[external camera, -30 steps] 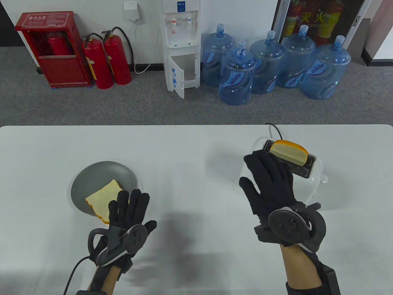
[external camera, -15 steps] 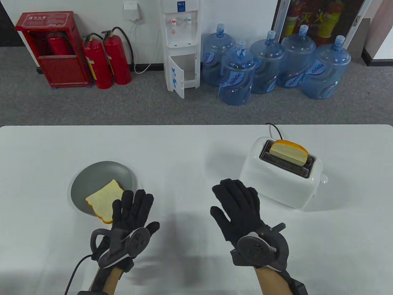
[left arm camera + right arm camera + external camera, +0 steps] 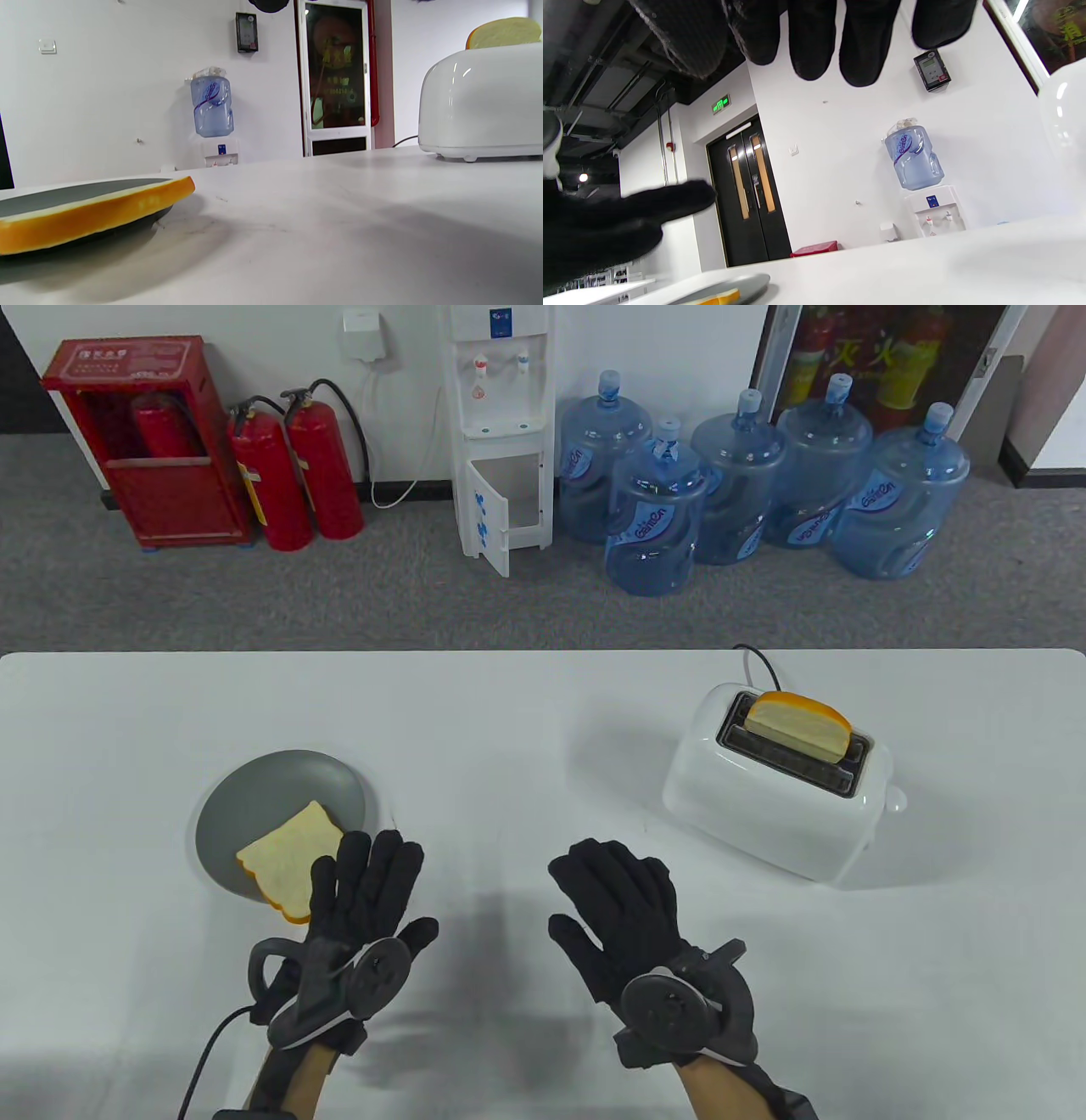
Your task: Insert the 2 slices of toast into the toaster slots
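Table view, left hand covering toast slice corner, plate partly hidden

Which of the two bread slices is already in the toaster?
The slice standing upright in the toaster's far slot, orange crust on top. The other slice lies flat on the grey plate.

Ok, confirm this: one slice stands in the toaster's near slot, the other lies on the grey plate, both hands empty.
Wrong slot. The table view shows the slice standing in the far slot of the toaster; the near slot is empty. The other slice does lie on the grey plate, and both hands hold nothing.
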